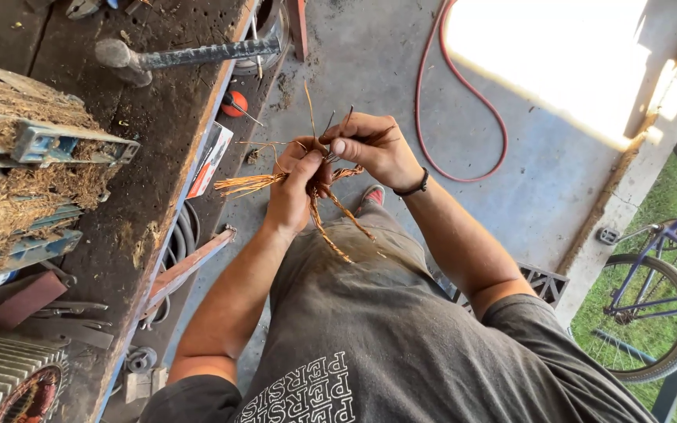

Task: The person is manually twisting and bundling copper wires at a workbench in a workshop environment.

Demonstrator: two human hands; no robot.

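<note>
Presently, left hand [295, 184] fingers pinch a copper wire bundle [248, 184]; right hand [374, 149] fingers pinch its thin strands, beside the cluttered desk [150, 117].

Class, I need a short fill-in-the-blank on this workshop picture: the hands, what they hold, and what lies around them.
1. Both hands, the left hand and the right hand, hold a bundle of ____-coloured wire strands.
2. The right wrist wears a black ____.
3. A red ____ curves across the concrete floor.
4. On the grass at the right stands a ____.

Missing words: copper; band; hose; bicycle
</note>
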